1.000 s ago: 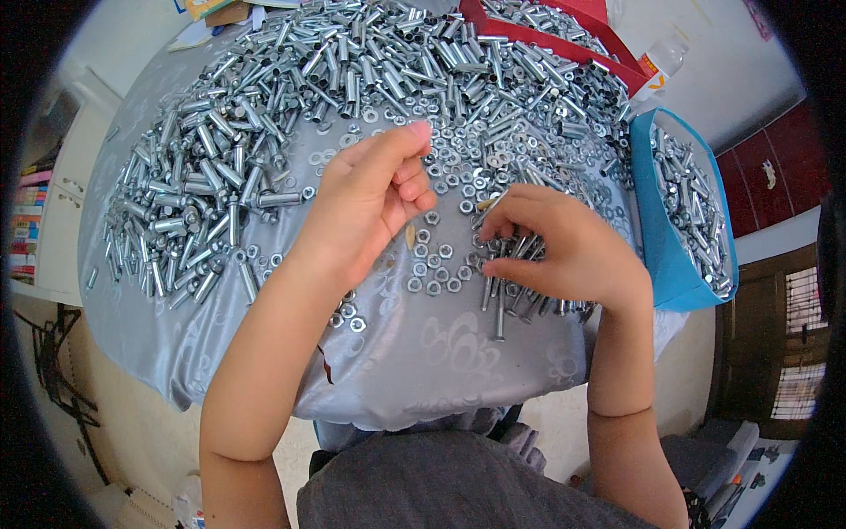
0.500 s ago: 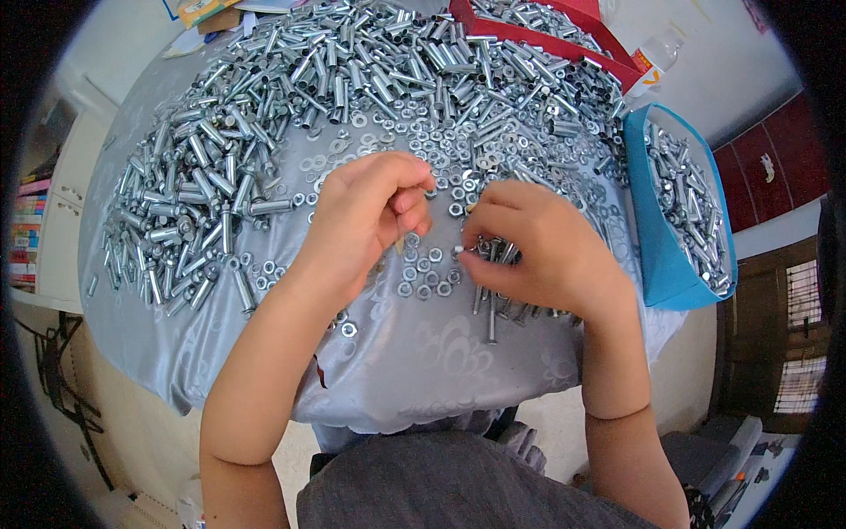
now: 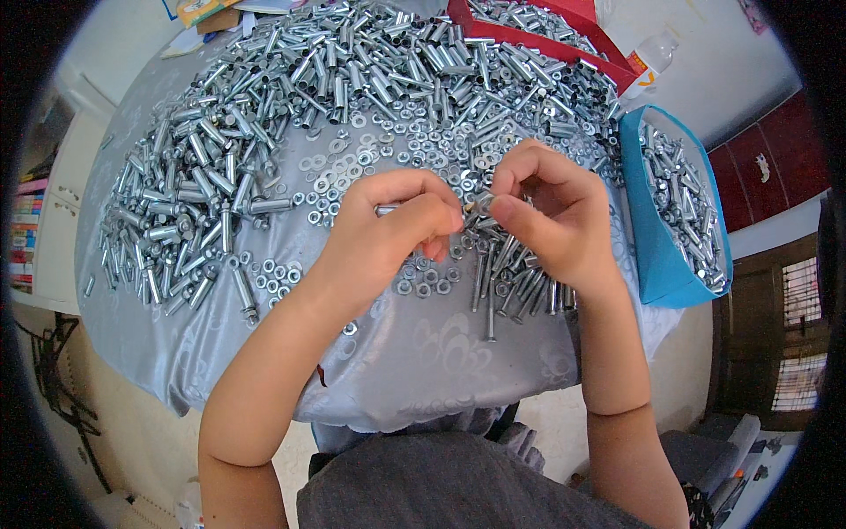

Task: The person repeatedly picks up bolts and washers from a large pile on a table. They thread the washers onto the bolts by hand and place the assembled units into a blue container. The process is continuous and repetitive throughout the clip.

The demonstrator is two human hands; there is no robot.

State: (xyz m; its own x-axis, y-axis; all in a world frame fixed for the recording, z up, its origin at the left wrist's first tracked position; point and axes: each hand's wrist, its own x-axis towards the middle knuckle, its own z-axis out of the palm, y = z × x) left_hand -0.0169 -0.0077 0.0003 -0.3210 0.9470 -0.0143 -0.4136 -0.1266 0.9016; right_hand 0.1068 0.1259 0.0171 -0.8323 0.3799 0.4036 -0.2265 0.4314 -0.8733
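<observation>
My left hand is closed in a pinch over the middle of the table. A slim silvery metal piece shows between its thumb and forefinger; most of it is hidden. Just to the right, my right hand pinches a small shiny metal piece between thumb and forefinger, too small to name surely. The two sets of fingertips almost meet. Below my right hand lies a bunch of long thin bolts. Loose hex nuts lie between and below my hands, with flat washers farther off.
A big heap of metal sleeves and sleeve bolts curves round the far and left side of the table. At right stands a blue fabric bin of bolts. Behind are a red box and a plastic bottle.
My right hand has lifted away from the bolt bunch and turned, uncovering more bolts. My left hand has moved right and its fingers have closed in, bringing both hands' fingertips close together.
</observation>
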